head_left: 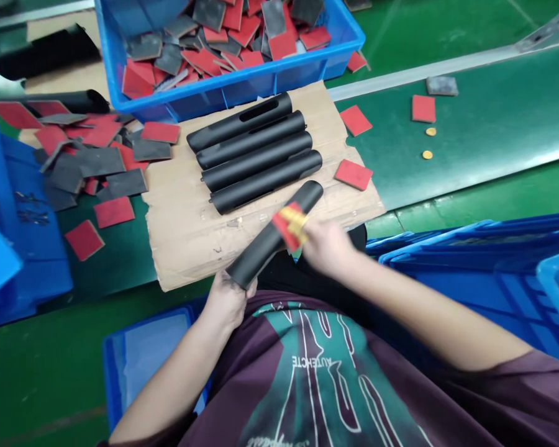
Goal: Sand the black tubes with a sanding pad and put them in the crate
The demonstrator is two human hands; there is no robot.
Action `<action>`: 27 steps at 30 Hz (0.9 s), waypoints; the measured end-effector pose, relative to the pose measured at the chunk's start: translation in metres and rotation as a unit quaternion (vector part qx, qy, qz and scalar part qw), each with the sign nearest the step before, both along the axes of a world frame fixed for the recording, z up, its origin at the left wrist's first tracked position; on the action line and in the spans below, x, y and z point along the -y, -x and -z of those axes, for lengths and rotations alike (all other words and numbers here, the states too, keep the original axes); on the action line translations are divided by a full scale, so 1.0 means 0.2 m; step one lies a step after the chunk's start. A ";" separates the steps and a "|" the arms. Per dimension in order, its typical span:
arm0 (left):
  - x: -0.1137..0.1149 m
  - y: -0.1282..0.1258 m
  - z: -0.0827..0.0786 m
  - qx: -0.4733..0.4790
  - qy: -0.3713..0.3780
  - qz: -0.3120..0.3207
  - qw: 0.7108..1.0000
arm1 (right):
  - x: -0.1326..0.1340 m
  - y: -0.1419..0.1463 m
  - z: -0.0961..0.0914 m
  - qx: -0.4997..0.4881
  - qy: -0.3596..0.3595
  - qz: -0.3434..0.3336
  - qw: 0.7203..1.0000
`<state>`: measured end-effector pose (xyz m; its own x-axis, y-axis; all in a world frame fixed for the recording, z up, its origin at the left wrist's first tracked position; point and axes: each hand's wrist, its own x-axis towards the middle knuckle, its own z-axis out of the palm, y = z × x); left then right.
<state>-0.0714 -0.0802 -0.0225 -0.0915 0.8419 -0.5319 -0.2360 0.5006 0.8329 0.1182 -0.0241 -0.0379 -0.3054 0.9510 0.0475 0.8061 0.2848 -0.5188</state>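
My left hand point(228, 298) is closed around the lower end of a black tube point(261, 249), which slants up and away to the right over the cardboard's near edge. My right hand point(327, 243), with yellow coverings on its fingertips, grips a red square pad point(286, 231) against the tube's upper side; its fingers are slightly blurred. Beyond the held tube, several black tubes lie side by side on a cardboard sheet point(181, 248), the nearest one point(268, 182) just past it. The farthest tube point(240, 121) shows a long slot.
A blue bin point(233, 93) full of red and dark square pads stands behind the cardboard. More pads point(97, 160) are heaped at left, near another blue bin point(32, 248). Loose red pads point(355, 120) and small yellow rings point(427, 154) lie right. Blue crates point(447, 267) stand at lower right.
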 end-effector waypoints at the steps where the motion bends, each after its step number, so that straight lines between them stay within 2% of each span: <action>1: 0.00 0.00 -0.01 0.007 0.008 0.001 1.000 | -0.07 -0.05 0.01 -0.015 -0.005 0.071 0.997; 2: 0.00 0.00 -0.02 0.016 0.017 0.000 1.000 | -0.13 -0.09 0.02 -0.034 -0.017 0.132 0.991; 4: 0.00 -0.02 -0.04 0.037 0.037 -0.008 0.999 | -0.16 -0.10 0.03 -0.042 -0.031 0.178 0.983; 6: -0.01 -0.04 -0.07 0.056 0.059 -0.020 0.996 | -0.07 -0.03 0.01 -0.028 -0.029 0.121 0.992; 8: -0.02 -0.05 -0.09 0.076 0.083 -0.031 0.993 | 0.06 0.06 0.00 -0.012 -0.029 -0.014 0.999; 9: -0.02 -0.05 -0.09 0.090 0.096 -0.032 0.991 | 0.10 0.08 -0.01 -0.006 -0.031 -0.055 0.998; 10: -0.02 -0.05 -0.09 0.106 0.108 -0.028 0.988 | 0.11 0.08 -0.01 -0.003 -0.029 -0.065 0.997; 11: -0.02 -0.04 -0.09 0.125 0.119 -0.018 0.985 | 0.08 0.06 -0.01 -0.004 -0.025 -0.044 0.999; 13: -0.01 -0.02 -0.07 0.155 0.128 0.017 0.979 | -0.03 -0.04 0.01 -0.028 -0.012 0.059 0.998; 15: 0.00 0.02 -0.04 0.141 0.100 0.065 0.983 | -0.18 -0.16 0.04 -0.070 -0.022 0.132 0.989; 16: 0.01 0.04 -0.02 0.104 0.069 0.085 0.989 | -0.23 -0.20 0.04 -0.084 -0.026 0.145 0.986; 18: 0.01 0.10 0.00 -0.035 -0.025 0.107 0.993 | -0.29 -0.25 0.04 -0.086 -0.021 0.138 0.986; 19: 0.01 0.13 0.01 -0.125 -0.079 0.115 0.982 | -0.30 -0.26 0.03 -0.075 -0.013 0.128 0.989; 20: 0.01 0.15 0.02 -0.215 -0.131 0.128 0.959 | -0.30 -0.26 0.02 -0.058 -0.004 0.118 0.991; 22: -0.01 0.19 0.02 -0.350 -0.212 0.184 0.894 | -0.29 -0.24 -0.01 -0.019 0.011 0.106 0.994; 24: -0.02 0.21 0.01 -0.404 -0.255 0.253 0.841 | -0.29 -0.21 -0.05 0.014 0.020 0.106 0.994; 25: -0.03 0.21 0.00 -0.411 -0.267 0.274 0.828 | -0.30 -0.20 -0.07 0.029 0.025 0.109 0.993; 27: -0.03 0.20 0.00 -0.409 -0.271 0.287 0.823 | -0.31 -0.19 -0.09 0.066 0.043 0.113 0.990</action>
<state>-0.1122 -0.0741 -0.0217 0.2634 0.9644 -0.0214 0.6595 -0.1638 0.7336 0.1566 0.0386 -0.0193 -0.0815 0.9946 -0.0635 0.9070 0.0476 -0.4184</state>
